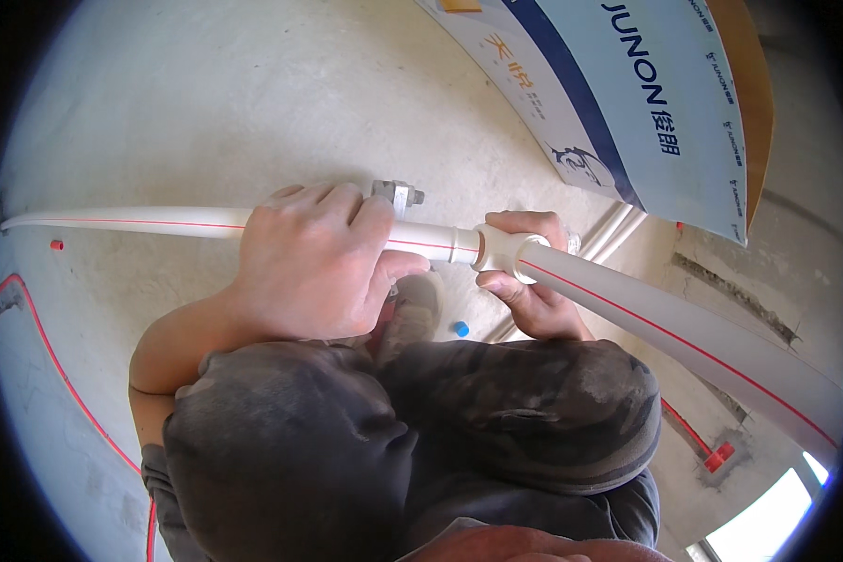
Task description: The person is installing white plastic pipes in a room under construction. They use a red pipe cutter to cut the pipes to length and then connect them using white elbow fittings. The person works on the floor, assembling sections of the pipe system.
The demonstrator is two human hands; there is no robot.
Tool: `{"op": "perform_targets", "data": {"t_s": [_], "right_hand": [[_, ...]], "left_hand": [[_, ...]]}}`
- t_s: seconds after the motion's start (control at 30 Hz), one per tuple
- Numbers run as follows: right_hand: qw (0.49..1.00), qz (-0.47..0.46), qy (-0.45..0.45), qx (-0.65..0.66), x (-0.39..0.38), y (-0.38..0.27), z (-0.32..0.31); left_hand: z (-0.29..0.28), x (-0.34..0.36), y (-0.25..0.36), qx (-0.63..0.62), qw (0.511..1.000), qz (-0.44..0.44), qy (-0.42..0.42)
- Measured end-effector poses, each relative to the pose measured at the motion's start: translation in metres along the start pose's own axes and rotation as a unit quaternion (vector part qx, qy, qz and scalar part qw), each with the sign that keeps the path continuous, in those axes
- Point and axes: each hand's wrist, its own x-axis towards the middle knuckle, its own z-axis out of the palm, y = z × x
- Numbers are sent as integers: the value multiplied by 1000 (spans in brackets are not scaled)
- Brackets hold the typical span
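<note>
My left hand (318, 260) is closed over a long white plastic pipe (150, 221) with a thin red stripe, which runs off to the left. My right hand (545, 304) grips a white pipe fitting (502, 253), thumb below it and fingers around its far side. A collar at the left pipe's end meets this fitting. From the fitting's other side, a second white pipe (679, 339) with a red stripe stretches to the lower right. Both hands are above my bent knees (525, 403).
A large blue and white cardboard box (618, 103) stands at the far right. Beyond the pipe lies a grey metal piece (399, 194). A blue cap (462, 329) and a red piece (57, 245) are on the floor. Red conduit (61, 375) runs at left; more white pipes (613, 232) lie near the box.
</note>
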Motion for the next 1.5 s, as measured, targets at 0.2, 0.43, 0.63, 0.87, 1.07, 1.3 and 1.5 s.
{"op": "perform_targets", "data": {"t_s": [0.2,0.43,0.63,0.87,1.07,1.3,1.5], "right_hand": [[1000,16,-5,-19,2,0,0],[998,28,-17,-61,3,-8,-2],[998,32,-26,-51,-2,8,6],[999,3,-15,33,8,12,10],[995,-15,-90,33,31,8,4],[995,-38,-64,66,36,13,17],[991,-84,-91,48,34,17,15]], "left_hand": [[2,0,-1,3,1000,-2,4],[6,-1,-8,-21,1000,6,20],[13,-5,-13,-19,999,15,23],[17,-2,-16,-37,998,27,48],[13,-2,-14,-14,999,22,26],[21,-4,-15,-4,1000,16,18],[15,-4,-18,-12,1000,21,10]]}}
